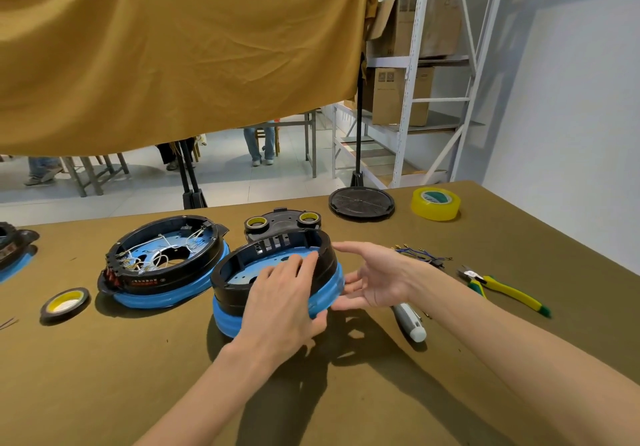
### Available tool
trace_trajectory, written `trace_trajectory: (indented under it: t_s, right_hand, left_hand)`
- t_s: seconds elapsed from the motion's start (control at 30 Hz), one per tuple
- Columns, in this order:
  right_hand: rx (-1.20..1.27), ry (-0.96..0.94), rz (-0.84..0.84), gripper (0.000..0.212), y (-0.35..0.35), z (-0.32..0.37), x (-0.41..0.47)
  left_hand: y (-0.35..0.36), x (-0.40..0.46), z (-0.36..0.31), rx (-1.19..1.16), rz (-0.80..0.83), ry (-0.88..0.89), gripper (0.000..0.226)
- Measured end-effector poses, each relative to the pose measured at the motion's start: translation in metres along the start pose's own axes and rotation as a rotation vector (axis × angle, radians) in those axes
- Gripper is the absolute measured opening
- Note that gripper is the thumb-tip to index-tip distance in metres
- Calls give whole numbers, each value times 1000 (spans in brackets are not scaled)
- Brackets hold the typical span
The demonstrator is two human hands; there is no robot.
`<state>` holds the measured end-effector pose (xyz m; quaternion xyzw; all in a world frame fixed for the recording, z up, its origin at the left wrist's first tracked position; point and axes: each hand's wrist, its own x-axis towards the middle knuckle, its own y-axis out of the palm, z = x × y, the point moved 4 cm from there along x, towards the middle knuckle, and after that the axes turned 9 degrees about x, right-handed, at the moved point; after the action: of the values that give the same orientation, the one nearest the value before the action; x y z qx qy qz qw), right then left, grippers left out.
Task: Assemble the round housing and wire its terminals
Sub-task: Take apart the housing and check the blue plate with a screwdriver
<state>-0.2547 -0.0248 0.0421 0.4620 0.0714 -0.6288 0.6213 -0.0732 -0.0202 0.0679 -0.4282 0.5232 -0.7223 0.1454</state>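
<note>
A round black housing with a blue band (239,283) is tilted up on the table's middle, its open blue inside facing me. My left hand (282,302) grips its near right rim, fingers over the black edge and thumb under the blue band. My right hand (372,281) is spread open beside the housing's right side, fingertips at the blue band. A second housing (166,262) to the left holds white wires and terminals. A bundle of dark wires with gold terminals (420,255) lies to the right.
A black cover plate with two tape rolls (282,222) sits behind the housing. A black round disc (361,201), yellow tape roll (435,203), yellow-green pliers (502,290), a white screwdriver (410,321) and a black tape roll (64,303) lie around. Another housing (14,251) shows at the left edge.
</note>
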Motion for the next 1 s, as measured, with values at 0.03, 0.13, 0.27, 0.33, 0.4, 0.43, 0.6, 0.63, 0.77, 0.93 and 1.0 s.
trace_trajectory:
  t_s: [0.03, 0.13, 0.27, 0.33, 0.4, 0.43, 0.6, 0.63, 0.77, 0.93, 1.0]
  right_hand:
    - [-12, -2, -4, 86, 2, -1, 0]
    - [-32, -9, -24, 82, 7, -3, 1]
    - [-60, -38, -32, 79, 14, -3, -1]
    - [-131, -71, -34, 73, 15, -1, -2]
    - [-193, -124, -35, 64, 15, 5, -4]
    - [-201, -147, -26, 62, 17, 7, -5]
    - [-249, -265, 33, 62, 31, 21, -10]
    - [-270, -292, 22, 62, 35, 23, -10]
    - [-380, -415, -76, 54, 43, 30, -7]
    - [-660, -1001, -371, 47, 25, 48, -10]
    - [-765, -1045, -311, 63, 19, 51, -12]
  left_hand:
    - [-2, -2, 0, 14, -5, 7, 87]
    - [-3, -6, -1, 142, -19, 13, 87]
    - [-4, -5, -8, 289, -61, -28, 89]
    - [-7, -2, -10, 330, -90, -51, 87]
    - [-11, 2, -7, 357, -115, -52, 83]
    - [-15, 5, -4, 369, -122, -49, 81]
    - [-33, 28, 20, 432, -88, -91, 68]
    - [-36, 32, 24, 442, -72, -97, 67]
    - [-47, 41, 40, 412, -68, -137, 58]
    - [-69, 51, 69, -17, -187, -287, 33]
    - [-66, 56, 85, -279, -85, -422, 28]
